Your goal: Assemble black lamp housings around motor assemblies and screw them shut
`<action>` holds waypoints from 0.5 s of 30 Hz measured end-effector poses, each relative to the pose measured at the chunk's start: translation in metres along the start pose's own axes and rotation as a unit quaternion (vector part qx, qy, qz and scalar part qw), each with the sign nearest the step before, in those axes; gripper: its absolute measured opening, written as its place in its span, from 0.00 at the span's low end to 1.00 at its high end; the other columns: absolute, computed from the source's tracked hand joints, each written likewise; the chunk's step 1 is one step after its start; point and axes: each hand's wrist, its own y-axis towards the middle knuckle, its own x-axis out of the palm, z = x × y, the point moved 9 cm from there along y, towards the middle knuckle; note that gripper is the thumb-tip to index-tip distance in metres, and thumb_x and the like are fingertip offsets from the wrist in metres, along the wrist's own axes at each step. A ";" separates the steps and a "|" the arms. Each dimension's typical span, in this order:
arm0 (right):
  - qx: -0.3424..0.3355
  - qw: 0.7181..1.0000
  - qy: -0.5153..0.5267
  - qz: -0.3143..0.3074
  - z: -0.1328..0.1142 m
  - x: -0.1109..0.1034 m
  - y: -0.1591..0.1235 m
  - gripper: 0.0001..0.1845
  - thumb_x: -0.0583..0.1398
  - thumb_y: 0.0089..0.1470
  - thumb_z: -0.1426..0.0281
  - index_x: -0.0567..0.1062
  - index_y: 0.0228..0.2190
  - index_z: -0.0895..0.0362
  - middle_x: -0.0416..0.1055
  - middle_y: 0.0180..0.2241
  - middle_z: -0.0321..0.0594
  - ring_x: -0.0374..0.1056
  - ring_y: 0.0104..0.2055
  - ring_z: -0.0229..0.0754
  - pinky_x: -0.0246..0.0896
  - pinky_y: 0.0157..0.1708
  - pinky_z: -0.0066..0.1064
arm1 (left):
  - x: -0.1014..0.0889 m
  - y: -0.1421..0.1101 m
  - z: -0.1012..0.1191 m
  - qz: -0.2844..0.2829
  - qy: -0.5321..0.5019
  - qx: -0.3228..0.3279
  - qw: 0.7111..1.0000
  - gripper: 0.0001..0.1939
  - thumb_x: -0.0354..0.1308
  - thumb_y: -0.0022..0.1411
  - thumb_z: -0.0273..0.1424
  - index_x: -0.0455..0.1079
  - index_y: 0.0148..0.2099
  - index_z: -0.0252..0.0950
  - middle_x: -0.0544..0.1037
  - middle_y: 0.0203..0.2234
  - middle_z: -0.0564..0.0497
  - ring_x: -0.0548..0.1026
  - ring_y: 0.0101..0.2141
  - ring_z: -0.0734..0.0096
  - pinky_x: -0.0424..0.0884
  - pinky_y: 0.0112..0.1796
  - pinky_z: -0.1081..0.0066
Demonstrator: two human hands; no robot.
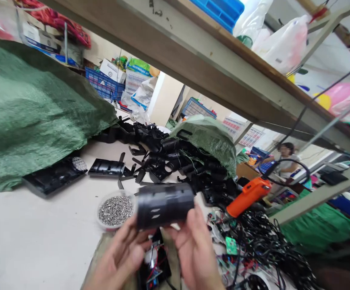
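My left hand (120, 253) and right hand (195, 251) hold a black plastic tube (164, 205) in curled fingers, beside a tub of screws (116, 210), above tangled wires (253, 241).

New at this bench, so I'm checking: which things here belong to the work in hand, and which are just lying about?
Work in hand: the left hand, the right hand, the black plastic cylinder they hold, the bowl of screws, the pile of black plastic parts.

Probably lying about: the green tarp, the blue crate.
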 end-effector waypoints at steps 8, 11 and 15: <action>-0.226 0.855 -0.463 -0.051 -0.054 0.005 -0.020 0.36 0.60 0.53 0.65 0.53 0.60 0.48 0.51 0.63 0.43 0.50 0.63 0.47 0.48 0.60 0.48 | -0.002 0.038 0.046 0.023 -0.146 -0.047 0.988 0.11 0.64 0.57 0.33 0.72 0.42 0.37 0.78 0.34 0.53 0.74 0.35 0.73 0.70 0.34 0.79; -0.235 0.762 -0.573 -0.190 -0.051 0.015 -0.027 0.25 0.56 0.58 0.66 0.61 0.57 0.47 0.58 0.60 0.38 0.54 0.62 0.44 0.50 0.61 0.43 | 0.006 0.044 0.045 -0.020 -0.146 -0.090 0.985 0.09 0.64 0.56 0.33 0.73 0.38 0.34 0.77 0.30 0.53 0.72 0.31 0.76 0.67 0.32 0.80; -0.217 0.725 -0.619 -0.209 -0.050 0.015 -0.037 0.35 0.59 0.55 0.60 0.54 0.60 0.51 0.58 0.60 0.41 0.56 0.61 0.44 0.55 0.59 0.40 | 0.021 0.049 0.044 -0.054 -0.143 -0.130 0.980 0.10 0.64 0.55 0.35 0.73 0.36 0.33 0.76 0.29 0.52 0.71 0.30 0.74 0.67 0.33 0.75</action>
